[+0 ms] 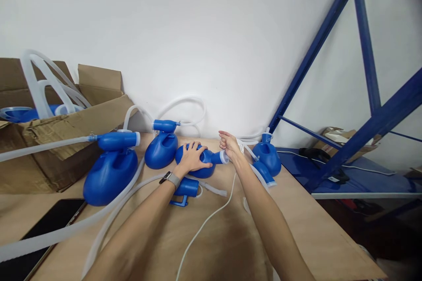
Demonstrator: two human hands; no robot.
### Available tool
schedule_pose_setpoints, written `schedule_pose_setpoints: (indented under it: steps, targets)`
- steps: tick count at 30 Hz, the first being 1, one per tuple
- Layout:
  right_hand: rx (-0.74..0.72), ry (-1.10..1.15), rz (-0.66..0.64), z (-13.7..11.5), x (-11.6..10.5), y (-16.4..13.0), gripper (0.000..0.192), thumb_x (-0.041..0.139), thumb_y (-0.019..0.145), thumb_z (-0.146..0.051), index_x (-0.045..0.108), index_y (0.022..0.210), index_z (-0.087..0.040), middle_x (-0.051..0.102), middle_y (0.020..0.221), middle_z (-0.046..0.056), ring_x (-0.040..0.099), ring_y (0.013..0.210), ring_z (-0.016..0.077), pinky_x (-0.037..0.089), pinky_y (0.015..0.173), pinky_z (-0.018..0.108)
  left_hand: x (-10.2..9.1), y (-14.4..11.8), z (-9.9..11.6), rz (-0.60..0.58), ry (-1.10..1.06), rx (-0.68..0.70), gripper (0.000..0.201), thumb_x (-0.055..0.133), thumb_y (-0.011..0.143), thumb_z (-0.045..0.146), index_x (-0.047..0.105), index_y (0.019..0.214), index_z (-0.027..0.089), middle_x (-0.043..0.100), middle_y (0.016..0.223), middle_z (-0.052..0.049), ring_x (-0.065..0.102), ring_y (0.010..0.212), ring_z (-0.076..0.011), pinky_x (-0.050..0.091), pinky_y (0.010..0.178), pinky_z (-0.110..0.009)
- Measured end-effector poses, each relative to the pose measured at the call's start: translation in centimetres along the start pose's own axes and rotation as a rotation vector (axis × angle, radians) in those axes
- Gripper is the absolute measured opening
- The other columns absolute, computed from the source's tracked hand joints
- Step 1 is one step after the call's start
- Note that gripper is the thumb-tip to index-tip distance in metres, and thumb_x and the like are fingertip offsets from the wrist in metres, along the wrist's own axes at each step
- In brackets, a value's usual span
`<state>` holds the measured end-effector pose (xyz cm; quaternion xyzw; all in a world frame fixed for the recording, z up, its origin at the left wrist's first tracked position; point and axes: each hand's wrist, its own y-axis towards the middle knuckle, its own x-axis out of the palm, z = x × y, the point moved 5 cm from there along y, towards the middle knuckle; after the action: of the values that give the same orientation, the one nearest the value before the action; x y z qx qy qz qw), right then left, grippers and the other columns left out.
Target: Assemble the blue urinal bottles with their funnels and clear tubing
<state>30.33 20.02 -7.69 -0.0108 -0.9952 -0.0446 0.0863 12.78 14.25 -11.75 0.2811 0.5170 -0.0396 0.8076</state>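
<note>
1. Crossing the pale wood tabletop, a thin white cable is being draped between the forearms, where it could be snagged. At the left, a flat black device is being overlapped by a thick translucent plastic tube.
2. Under the left wrist, a blue plastic cylinder with a handle is being partly hidden; room in front is being taken up by it.
3. Beyond, a rounded blue plastic bottle is being held, apparently on its side, by the left hand, fingers spread wide, presumably so that rolling is being prevented. Its pale-rimmed mouth is being pointed toward the right hand, whose fingers are being curled just beside it; whether anything is being gripped cannot be told.
4. Farther out, space is being bounded by a brown cardboard box at left and a blue metal rack at right.
</note>
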Motion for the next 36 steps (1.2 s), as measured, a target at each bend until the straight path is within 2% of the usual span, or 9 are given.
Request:
schedule_pose_setpoints:
  steps: [5, 10, 13, 15, 19, 23, 26, 31, 36]
  targets:
    - [-0.053, 0.09, 0.115, -1.6, -1.0, -0.8, 0.023, 0.074, 0.08, -0.03, 0.059, 0.095, -0.021, 0.024, 0.045, -0.016, 0.02, 0.036, 0.0057, 0.02, 0.037, 0.018, 0.1, 0.4, -0.5, -0.02, -0.009, -0.012, 0.077, 0.075, 0.07, 0.074, 0.062, 0.133, 0.031, 0.052, 0.142, -0.013, 0.041, 0.135, -0.0412, 0.019, 0.117, -0.065]
    - [-0.253, 0.104, 0.253, -9.3, -8.1, -2.7, 0.023, 0.07, 0.086, -0.034, 0.058, 0.104, -0.026, 0.016, 0.05, -0.016, 0.018, 0.04, 0.0067, 0.021, 0.04, 0.017, 0.1, 0.6, -1.3, -0.048, -0.027, -0.037, 0.075, 0.076, 0.071, 0.071, 0.062, 0.132, 0.03, 0.052, 0.141, -0.015, 0.04, 0.136, -0.0429, 0.02, 0.115, -0.067]
    - [-0.375, -0.297, 0.165, -12.0, -10.2, -4.5, 0.023, 0.065, 0.09, -0.041, 0.063, 0.106, -0.024, 0.021, 0.053, -0.013, 0.022, 0.042, 0.0086, 0.022, 0.043, 0.021, 0.1, 0.9, -1.5, -0.076, -0.063, -0.016, 0.074, 0.078, 0.069, 0.07, 0.062, 0.13, 0.03, 0.052, 0.141, -0.014, 0.039, 0.137, -0.0432, 0.018, 0.116, -0.068]
    - [-0.394, -0.611, 0.084, -10.8, -9.5, -5.5, 0.026, 0.057, 0.095, -0.043, 0.066, 0.108, -0.023, 0.029, 0.053, -0.01, 0.03, 0.044, 0.011, 0.028, 0.046, 0.023, 0.1, 1.2, -1.5, -0.102, -0.091, 0.013, 0.074, 0.08, 0.068, 0.068, 0.061, 0.129, 0.031, 0.051, 0.143, -0.013, 0.038, 0.139, -0.0418, 0.014, 0.119, -0.067]
    - [-0.419, -0.798, 0.015, -4.9, -6.0, -6.7, 0.016, 0.066, 0.087, -0.034, 0.072, 0.094, -0.021, 0.061, 0.073, 0.0, 0.058, 0.07, 0.0186, 0.049, 0.073, 0.031, 0.2, 1.9, -1.5, -0.163, -0.122, 0.063, 0.071, 0.083, 0.066, 0.062, 0.062, 0.127, 0.034, 0.046, 0.152, -0.01, 0.029, 0.149, -0.0423, 0.006, 0.122, -0.069]
    - [-0.549, -0.86, 0.042, -1.7, -2.7, -8.0, 0.028, 0.05, 0.097, -0.03, 0.068, 0.117, -0.022, 0.064, 0.117, 0.01, 0.058, 0.116, 0.0267, 0.042, 0.106, 0.043, 0.3, 2.3, -2.2, -0.193, -0.114, 0.034, 0.074, 0.087, 0.062, 0.058, 0.064, 0.128, 0.033, 0.035, 0.163, -0.012, 0.019, 0.153, -0.0487, 0.008, 0.121, -0.071]
    - [-0.621, -0.904, -0.043, -1.4, -1.0, -8.9, 0.031, 0.039, 0.102, -0.028, 0.066, 0.118, -0.021, 0.066, 0.113, 0.012, 0.061, 0.108, 0.0257, 0.045, 0.1, 0.039, 0.5, 2.5, -2.8, -0.185, -0.115, 0.017, 0.076, 0.088, 0.062, 0.055, 0.063, 0.13, 0.032, 0.033, 0.163, -0.013, 0.019, 0.153, -0.0481, 0.011, 0.121, -0.069]
    - [-0.654, -1.028, -0.333, -1.0, 0.5, -9.5, 0.013, 0.058, 0.096, -0.028, 0.067, 0.104, -0.023, 0.067, 0.083, 0.003, 0.063, 0.079, 0.0218, 0.047, 0.081, 0.033, 0.7, 2.8, -3.6, -0.138, -0.135, 0.026, 0.072, 0.087, 0.063, 0.054, 0.064, 0.128, 0.034, 0.039, 0.157, -0.011, 0.026, 0.15, -0.0419, 0.017, 0.122, -0.064]
    - [-0.632, -1.063, -0.411, 0.2, 0.1, -8.9, 0.02, 0.063, 0.093, -0.027, 0.057, 0.112, -0.022, 0.063, 0.088, 0.002, 0.058, 0.076, 0.0207, 0.046, 0.075, 0.032, 0.7, 3.3, -4.0, -0.114, -0.141, 0.029, 0.071, 0.088, 0.062, 0.054, 0.064, 0.126, 0.034, 0.042, 0.153, -0.009, 0.029, 0.147, -0.04, 0.02, 0.121, -0.061]
